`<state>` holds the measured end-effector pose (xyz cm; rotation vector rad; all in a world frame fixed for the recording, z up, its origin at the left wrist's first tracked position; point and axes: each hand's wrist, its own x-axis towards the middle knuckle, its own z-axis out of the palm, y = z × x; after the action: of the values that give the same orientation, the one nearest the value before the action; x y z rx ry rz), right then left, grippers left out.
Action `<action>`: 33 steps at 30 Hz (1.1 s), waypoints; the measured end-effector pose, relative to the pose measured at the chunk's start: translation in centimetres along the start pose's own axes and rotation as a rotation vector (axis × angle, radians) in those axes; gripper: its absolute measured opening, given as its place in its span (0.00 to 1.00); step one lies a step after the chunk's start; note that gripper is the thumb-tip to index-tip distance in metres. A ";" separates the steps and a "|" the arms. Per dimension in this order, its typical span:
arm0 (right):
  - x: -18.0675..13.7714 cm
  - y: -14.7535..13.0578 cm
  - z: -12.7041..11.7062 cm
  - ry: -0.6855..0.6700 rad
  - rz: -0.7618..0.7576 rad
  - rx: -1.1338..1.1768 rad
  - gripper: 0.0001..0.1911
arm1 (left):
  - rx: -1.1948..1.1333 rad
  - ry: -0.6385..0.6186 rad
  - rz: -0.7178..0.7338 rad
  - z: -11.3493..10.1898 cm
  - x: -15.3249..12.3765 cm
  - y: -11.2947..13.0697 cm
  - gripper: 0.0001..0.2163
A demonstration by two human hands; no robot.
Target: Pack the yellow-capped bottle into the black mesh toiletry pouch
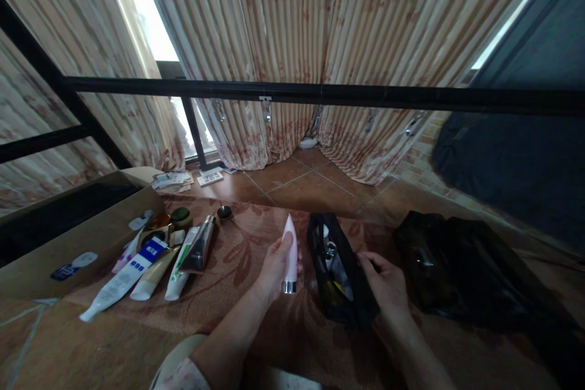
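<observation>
The left hand (276, 259) and the right hand (386, 286) are both bare, with slender fingers. Each wrist is bare too, and runs into a smooth forearm that widens away from the hand: the left forearm (237, 335) shows up to a sleeve, while the right forearm (423, 347) is uncovered as far as the lower edge of the view. The sleeve (185, 376), on the left arm, is whitish, with small, soft-edged pinkish marks like a print; only its end shows, and its weave is too blurred to tell. Beside it curves a rounded beige patch (170, 354), perhaps a clothed knee, plain and smooth.
</observation>
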<state>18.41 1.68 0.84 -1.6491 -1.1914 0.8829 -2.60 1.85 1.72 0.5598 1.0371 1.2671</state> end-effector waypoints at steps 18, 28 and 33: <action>-0.1 0.0 0.0 -0.029 0.036 0.028 0.23 | 0.115 0.021 0.142 -0.4 1.0 -1.1 0.22; -0.1 -0.1 -0.1 -0.017 0.002 -0.010 0.20 | 0.189 0.005 0.293 -0.4 0.8 -0.4 0.19; -0.1 -0.2 -0.1 -0.003 0.011 -0.014 0.21 | 0.221 -0.017 0.279 -0.5 0.6 -0.3 0.19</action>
<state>18.39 1.56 1.09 -1.6678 -1.1935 0.8860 -2.88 2.24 1.04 0.9085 1.1193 1.3956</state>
